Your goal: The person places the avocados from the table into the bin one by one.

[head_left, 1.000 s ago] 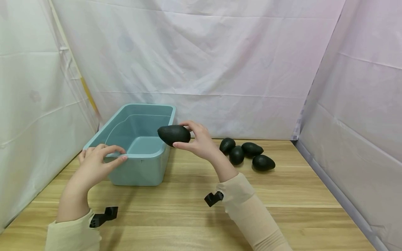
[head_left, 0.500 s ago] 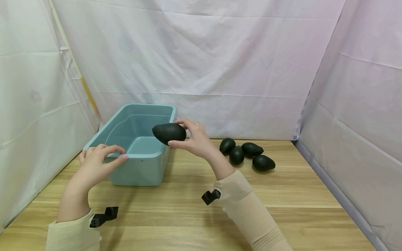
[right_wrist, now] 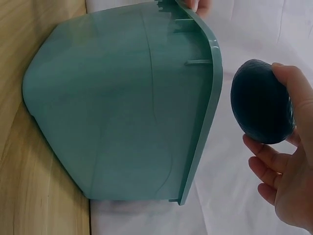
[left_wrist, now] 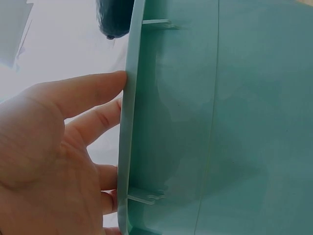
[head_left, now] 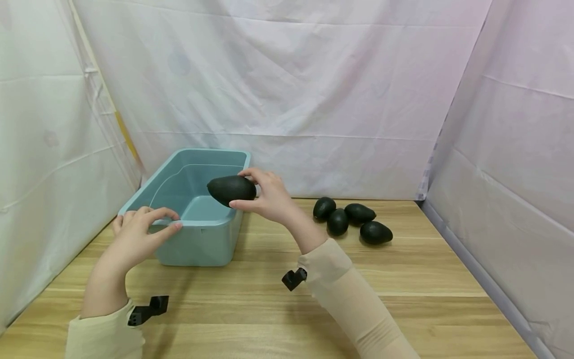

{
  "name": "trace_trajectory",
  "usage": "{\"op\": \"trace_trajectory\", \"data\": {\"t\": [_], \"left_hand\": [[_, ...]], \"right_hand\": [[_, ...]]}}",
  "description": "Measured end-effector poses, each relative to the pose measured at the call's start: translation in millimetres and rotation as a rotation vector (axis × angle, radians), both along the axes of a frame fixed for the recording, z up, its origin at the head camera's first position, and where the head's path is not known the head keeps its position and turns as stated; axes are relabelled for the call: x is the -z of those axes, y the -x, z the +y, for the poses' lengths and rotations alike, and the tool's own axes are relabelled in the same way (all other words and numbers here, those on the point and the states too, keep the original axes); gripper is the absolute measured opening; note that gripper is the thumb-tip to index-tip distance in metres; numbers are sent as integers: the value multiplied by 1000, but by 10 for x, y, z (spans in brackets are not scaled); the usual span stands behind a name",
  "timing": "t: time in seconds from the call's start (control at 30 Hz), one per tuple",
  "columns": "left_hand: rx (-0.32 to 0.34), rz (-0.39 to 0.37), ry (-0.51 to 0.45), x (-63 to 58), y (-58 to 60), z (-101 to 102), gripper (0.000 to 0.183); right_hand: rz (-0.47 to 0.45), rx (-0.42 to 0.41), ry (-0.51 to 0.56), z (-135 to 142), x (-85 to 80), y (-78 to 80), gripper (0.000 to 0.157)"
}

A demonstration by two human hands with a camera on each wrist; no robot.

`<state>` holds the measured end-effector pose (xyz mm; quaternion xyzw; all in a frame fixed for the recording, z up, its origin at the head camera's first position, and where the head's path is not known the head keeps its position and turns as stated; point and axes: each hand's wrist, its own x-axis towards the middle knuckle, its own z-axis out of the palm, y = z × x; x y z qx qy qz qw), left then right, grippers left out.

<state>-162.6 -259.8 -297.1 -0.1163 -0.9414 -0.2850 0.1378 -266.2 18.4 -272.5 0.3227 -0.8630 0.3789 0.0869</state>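
In the head view, my right hand holds a dark green avocado by its wide end, thumb below and fingers above. The avocado lies on its side in the air, its narrow end pointing left over the right rim of the blue-green plastic bin. My left hand grips the bin's near rim, thumb outside and fingers over the edge. From the left wrist, the fingertips meet the rim, and part of an avocado shows beyond it. The right wrist view has the held avocado above the rim level.
Several more avocados lie grouped on the wooden table, right of the bin. White cloth hangs behind and along both sides. Black camera mounts sit at both wrists, by the beige sleeves.
My right hand has carried the avocado leftward, from beside the bin's right rim to over it. The left hand has stayed on the near rim, and the other avocados have not moved.
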Motion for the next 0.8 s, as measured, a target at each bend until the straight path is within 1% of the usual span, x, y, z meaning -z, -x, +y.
{"op": "trace_trajectory", "data": {"t": [0.2, 0.33, 0.47, 0.8], "left_hand": [[-2, 1, 3, -2, 4, 3, 26], [-6, 1, 2, -9, 8, 1, 26], [-11, -1, 4, -12, 11, 2, 26], [-11, -6, -5, -17, 15, 3, 26]], "right_hand": [[-2, 4, -15, -68, -9, 21, 60], [18, 5, -25, -110, -10, 36, 59], [40, 7, -23, -141, 25, 62, 58], [44, 11, -31, -215, 71, 112, 60]]}}
